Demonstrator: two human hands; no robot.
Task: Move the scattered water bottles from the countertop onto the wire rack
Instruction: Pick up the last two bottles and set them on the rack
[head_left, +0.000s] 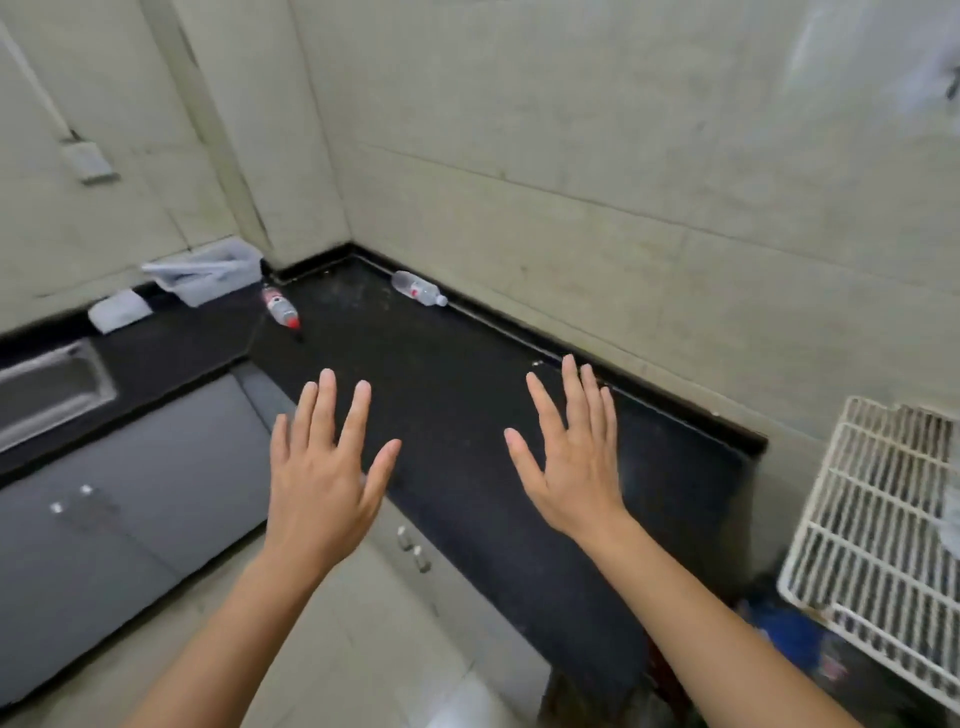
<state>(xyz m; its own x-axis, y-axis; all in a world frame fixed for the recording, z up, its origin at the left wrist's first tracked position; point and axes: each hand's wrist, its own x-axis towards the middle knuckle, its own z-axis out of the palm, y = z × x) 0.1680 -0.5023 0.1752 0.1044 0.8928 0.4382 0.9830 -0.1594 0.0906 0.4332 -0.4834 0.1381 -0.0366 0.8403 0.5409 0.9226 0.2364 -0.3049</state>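
Two clear water bottles lie on their sides on the black countertop (457, 374). One with a red label and red cap (280, 307) lies near the inner corner. The other, with a white cap (418, 288), lies against the back wall. A white wire rack (878, 540) stands at the right, past the counter's end. My left hand (324, 467) and my right hand (574, 457) hover over the counter's near part, fingers straight and spread, holding nothing, well short of both bottles.
A steel sink (49, 389) is set into the counter at the left. A crumpled plastic bag (208, 273) and a white cloth (119, 310) lie behind it by the wall. Grey cabinet doors (130, 493) run below. Something pale lies on the rack's right edge.
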